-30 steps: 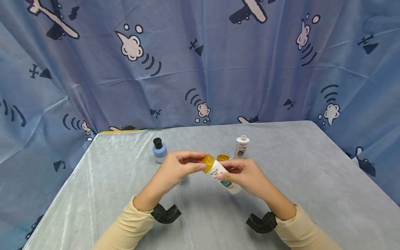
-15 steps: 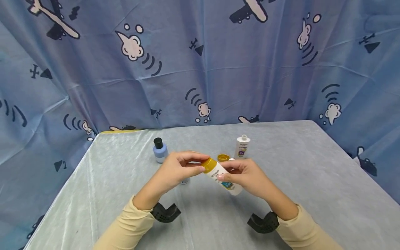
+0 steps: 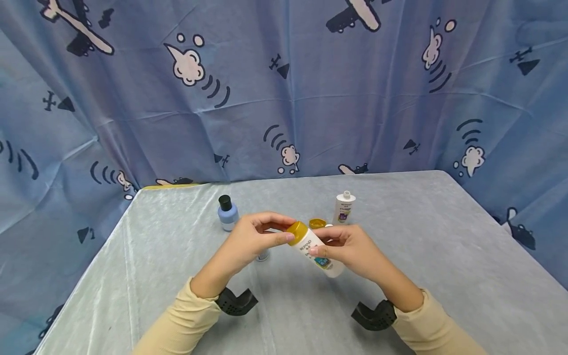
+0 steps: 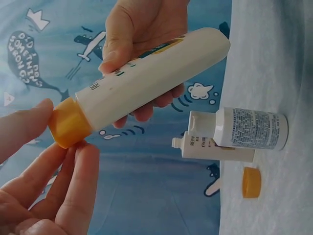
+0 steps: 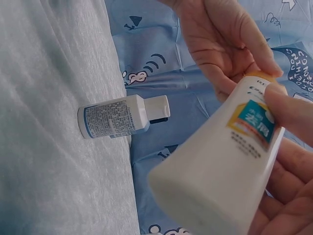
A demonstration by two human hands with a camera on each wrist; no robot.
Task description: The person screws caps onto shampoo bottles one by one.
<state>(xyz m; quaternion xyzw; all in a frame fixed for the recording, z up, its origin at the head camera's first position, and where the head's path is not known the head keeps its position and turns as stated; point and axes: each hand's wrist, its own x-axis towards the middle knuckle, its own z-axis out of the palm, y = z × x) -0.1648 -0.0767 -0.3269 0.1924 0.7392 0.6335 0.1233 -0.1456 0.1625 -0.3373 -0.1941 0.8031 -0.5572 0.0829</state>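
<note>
My left hand (image 3: pixel 253 237) pinches the yellow cap (image 3: pixel 298 233) of a white bottle between thumb and fingertips. My right hand (image 3: pixel 355 251) grips the body of that bottle (image 3: pixel 334 269), thumb in front and fingers behind. The bottle is held tilted above the table, its capped end up and to the left. In the left wrist view, the cap (image 4: pixel 71 123) sits on the bottle's end, with the thumb on one side and fingers on the other. The right wrist view shows the bottle's base and its teal label (image 5: pixel 255 121).
A white bottle without a cap (image 3: pixel 343 209) stands behind the right hand, near a loose yellow cap (image 3: pixel 317 224). A blue bottle with a black cap (image 3: pixel 228 217) stands at back left. Another bottle (image 3: pixel 263 255) is mostly hidden behind the left hand. A white bottle with dense print (image 4: pixel 254 128) stands nearby.
The held bottle and its cap dipped slightly, then the cap end rose a little. My left fingers have shifted slightly with the cap; my right hand keeps its grip.
</note>
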